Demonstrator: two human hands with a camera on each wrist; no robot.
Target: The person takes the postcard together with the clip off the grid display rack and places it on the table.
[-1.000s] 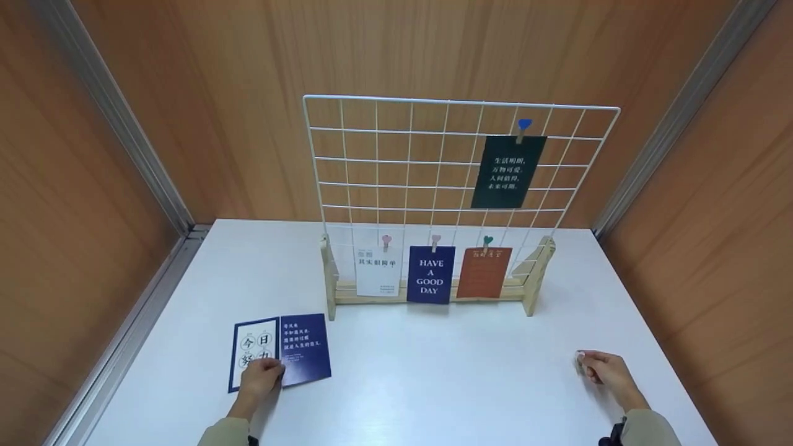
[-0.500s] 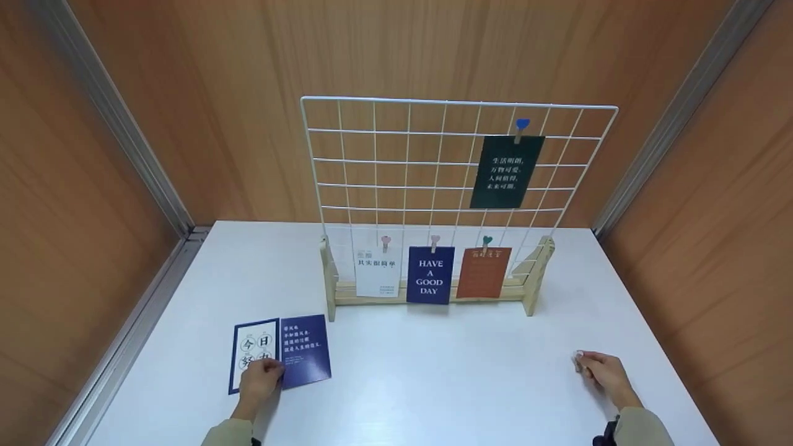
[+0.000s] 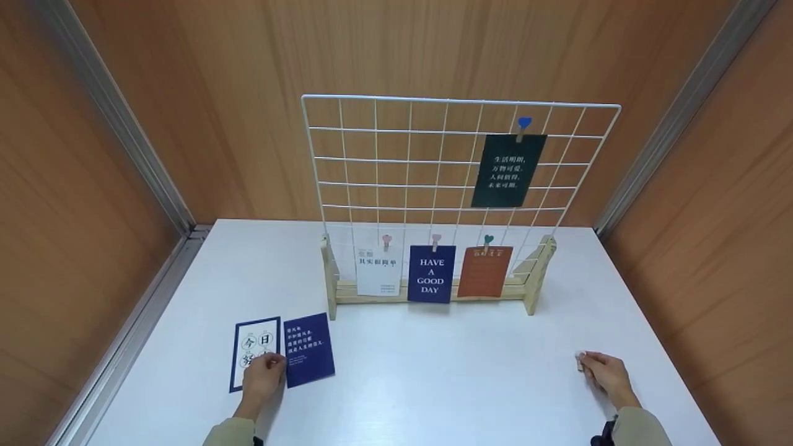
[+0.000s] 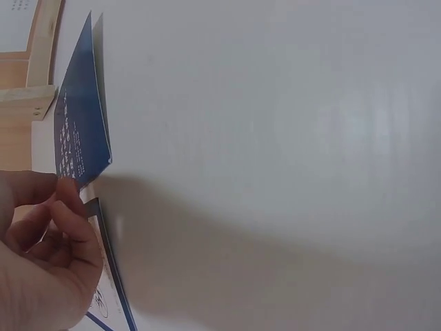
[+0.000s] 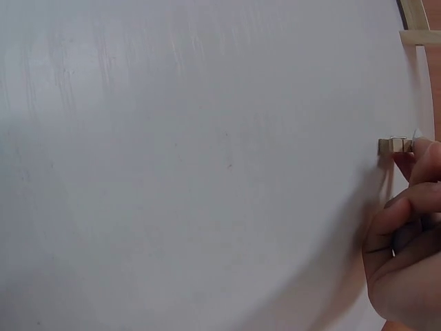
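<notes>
In the head view my left hand [image 3: 264, 376] pinches the left edge of a dark blue card [image 3: 310, 350] with white writing. The left wrist view shows this blue card [image 4: 86, 114] with one edge off the table. Below that hand lies a white card with a blue border [image 3: 248, 344], partly hidden by the fingers. On the right, my right hand [image 3: 607, 375] pinches a small wooden clothespin [image 3: 580, 364] between thumb and finger. The clothespin's wooden end [image 5: 394, 145] sticks out of the fingertips in the right wrist view; its top is mostly covered.
A white wire grid [image 3: 378, 158] stands in a wooden base [image 3: 533, 282] at the back of the table. Clothespins hold a green card [image 3: 509, 171], a white card [image 3: 378, 279], a blue card [image 3: 431, 274] and an orange card [image 3: 484, 272] on it. Wood-grain walls enclose the table.
The blue card in my left hand has shifted slightly right and turned, and a gap now parts it from the bordered card. My right hand has hardly moved.
</notes>
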